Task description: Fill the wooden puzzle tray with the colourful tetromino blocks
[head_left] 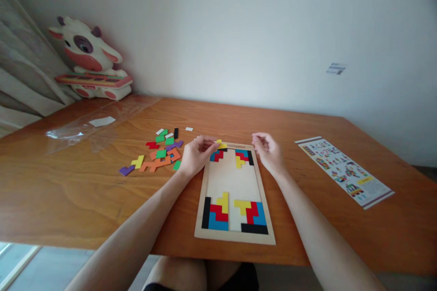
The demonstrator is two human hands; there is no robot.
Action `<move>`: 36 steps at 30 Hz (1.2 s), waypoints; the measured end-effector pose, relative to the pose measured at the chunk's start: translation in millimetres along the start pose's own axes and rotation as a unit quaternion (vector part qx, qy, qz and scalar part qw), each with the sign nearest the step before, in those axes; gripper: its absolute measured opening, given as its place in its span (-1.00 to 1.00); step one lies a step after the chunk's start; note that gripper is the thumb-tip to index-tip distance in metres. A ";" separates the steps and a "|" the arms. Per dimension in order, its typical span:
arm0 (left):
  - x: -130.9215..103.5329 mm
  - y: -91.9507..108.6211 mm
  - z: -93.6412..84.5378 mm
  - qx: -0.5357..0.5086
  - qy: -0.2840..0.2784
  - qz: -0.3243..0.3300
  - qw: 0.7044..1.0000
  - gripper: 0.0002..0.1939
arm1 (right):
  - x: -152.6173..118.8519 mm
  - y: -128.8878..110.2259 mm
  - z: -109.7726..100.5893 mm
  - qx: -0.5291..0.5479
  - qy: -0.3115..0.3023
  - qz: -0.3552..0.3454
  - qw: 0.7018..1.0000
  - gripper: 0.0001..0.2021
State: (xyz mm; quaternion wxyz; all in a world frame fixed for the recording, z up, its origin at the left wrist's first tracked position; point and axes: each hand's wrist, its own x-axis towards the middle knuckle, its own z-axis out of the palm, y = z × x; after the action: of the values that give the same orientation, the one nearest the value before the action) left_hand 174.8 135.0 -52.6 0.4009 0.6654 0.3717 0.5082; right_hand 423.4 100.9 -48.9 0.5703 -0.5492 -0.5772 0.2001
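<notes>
My left hand pinches a yellow puzzle piece between thumb and fingers, over the far left corner of the wooden puzzle board. My right hand is just off the board's far right corner, its fingers curled and closed with nothing visible in them. Black, blue, red and yellow pieces are grouped in each corner of the board. The near left group has a black bar along the frame, and the near right group has one along the bottom. Bare pale wood shows in the middle.
Loose coloured pieces lie in a heap left of the board. A printed pattern sheet is at the right. Further left are a clear plastic bag and a cow-shaped toy keyboard against the wall. The table's front edge is close.
</notes>
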 end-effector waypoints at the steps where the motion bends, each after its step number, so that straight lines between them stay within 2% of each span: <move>1: 0.0 1.1 -0.6 -0.022 0.004 -0.026 0.999 -0.57 | -3.6 -8.1 3.2 -0.020 -0.020 -0.036 0.999 -0.70; 3: 0.0 4.5 -1.8 -0.049 0.008 -0.056 0.997 -0.53 | -11.0 -22.8 10.0 -0.055 -0.070 -0.111 0.990 -0.76; 5: -0.5 8.6 -2.4 -0.051 0.007 -0.068 0.996 -0.52 | -18.0 -33.3 16.6 -0.094 -0.119 -0.185 0.971 -0.73; 8: -2.9 14.0 -0.5 -0.036 -0.013 -0.070 0.997 -0.54 | -25.9 -40.0 25.0 -0.131 -0.153 -0.235 0.951 -0.66; 12: -7.4 14.7 4.3 -0.014 -0.051 -0.052 0.997 -0.62 | -29.9 -41.0 29.9 -0.128 -0.158 -0.244 0.948 -0.68; 15: -7.7 12.4 2.1 0.079 -0.066 0.009 0.995 -0.71 | -28.5 -42.0 26.8 -0.140 -0.167 -0.227 0.949 -0.72; 17: -6.2 12.0 -3.8 0.184 -0.082 0.098 0.975 -0.79 | -26.8 -42.1 22.9 -0.157 -0.192 -0.199 0.948 -0.75; 19: -4.3 12.8 -11.6 0.266 -0.109 0.191 0.939 -0.84 | -25.5 -40.8 19.6 -0.174 -0.228 -0.182 0.941 -0.80; 21: -3.1 13.9 -18.2 0.306 -0.127 0.240 0.912 -0.87 | -25.0 -38.4 18.1 -0.191 -0.255 -0.186 0.929 -0.83; 24: -3.2 13.9 -21.9 0.335 -0.142 0.244 0.899 -0.88 | -25.7 -34.9 19.3 -0.217 -0.264 -0.209 0.916 -0.85; 29: -5.2 10.5 -16.4 0.337 -0.186 0.241 0.891 -0.84 | -27.1 -33.6 22.5 -0.262 -0.242 -0.240 0.903 -0.84; 36: -4.9 9.2 -16.9 0.366 -0.181 0.275 0.870 -0.81 | -30.0 -32.0 25.3 -0.291 -0.250 -0.246 0.890 -0.81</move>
State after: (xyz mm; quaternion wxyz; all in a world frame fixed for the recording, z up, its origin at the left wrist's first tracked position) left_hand 158.1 129.5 -43.3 0.0332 0.9203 0.2536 0.2959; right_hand 380.6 74.9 -41.4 0.2529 -0.4627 -0.8496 0.0073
